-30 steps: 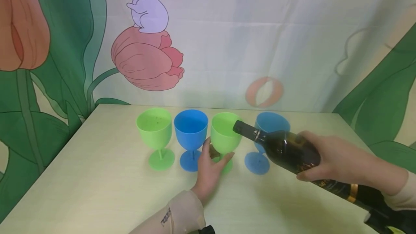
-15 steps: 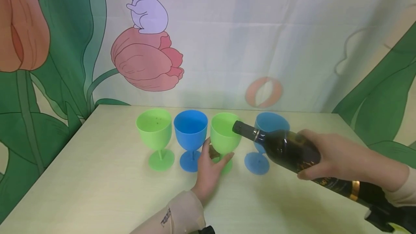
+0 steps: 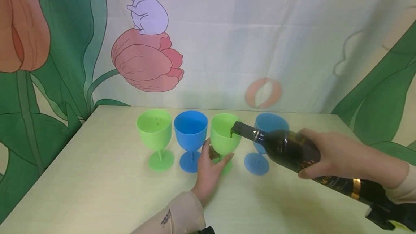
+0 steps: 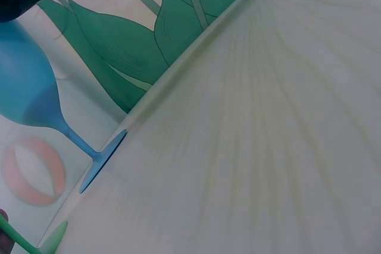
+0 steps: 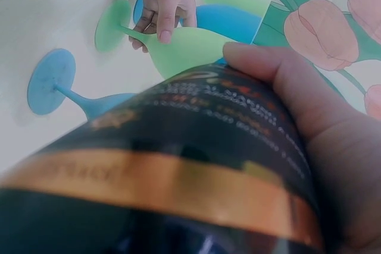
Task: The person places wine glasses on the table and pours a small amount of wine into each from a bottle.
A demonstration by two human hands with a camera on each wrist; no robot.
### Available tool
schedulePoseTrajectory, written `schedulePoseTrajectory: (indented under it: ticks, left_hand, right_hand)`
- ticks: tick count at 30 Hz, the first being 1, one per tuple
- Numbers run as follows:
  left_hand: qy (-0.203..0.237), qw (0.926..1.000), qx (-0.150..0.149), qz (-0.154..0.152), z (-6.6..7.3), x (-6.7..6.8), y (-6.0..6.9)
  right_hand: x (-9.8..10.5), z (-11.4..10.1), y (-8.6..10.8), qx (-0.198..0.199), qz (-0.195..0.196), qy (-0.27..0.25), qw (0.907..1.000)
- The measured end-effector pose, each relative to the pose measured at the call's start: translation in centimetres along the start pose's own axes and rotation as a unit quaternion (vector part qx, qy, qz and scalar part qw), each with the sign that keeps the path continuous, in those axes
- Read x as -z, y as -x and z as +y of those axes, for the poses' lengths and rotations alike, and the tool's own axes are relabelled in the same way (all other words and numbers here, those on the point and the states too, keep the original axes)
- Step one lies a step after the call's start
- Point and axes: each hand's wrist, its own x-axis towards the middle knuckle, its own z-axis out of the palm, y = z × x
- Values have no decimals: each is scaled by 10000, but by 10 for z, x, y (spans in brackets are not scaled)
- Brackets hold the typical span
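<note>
In the head view my right hand (image 3: 338, 156) grips a dark bottle (image 3: 289, 149), tilted with its mouth over the right-hand green goblet (image 3: 224, 140). A thin dark stream falls from the mouth into that goblet. My left hand (image 3: 209, 174) holds this goblet low, thumb and fingers around its stem. The right wrist view shows the bottle (image 5: 196, 123) large, with my right hand (image 5: 333, 123) round it, and my left hand (image 5: 166, 4) at the stem of the green goblet (image 5: 190, 52). In the left wrist view a green foot (image 4: 55, 239) shows at the lower left corner.
To the left stand a blue goblet (image 3: 191, 131) and another green goblet (image 3: 155, 129) with small dark specks inside. A second blue goblet (image 3: 256, 163) stands right, partly behind the bottle. They share a pale table (image 3: 97, 190) before a printed cloth (image 3: 227, 46).
A dark stream now shows at the bottle's mouth, where none was visible before. Both hands and the goblets have stayed almost where they were.
</note>
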Motion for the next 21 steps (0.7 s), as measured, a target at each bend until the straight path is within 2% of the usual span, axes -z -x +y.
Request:
schedulePoseTrajectory:
  ticks: [9,21]
  left_hand:
    - [65,10000,-2,12,-1,0,0]
    - [59,10000,-35,-38,-1,0,0]
  right_hand:
    - [2,-1,-1,-159,-214,-180,9995]
    - [2,0,-1,-58,-120,-59,9999]
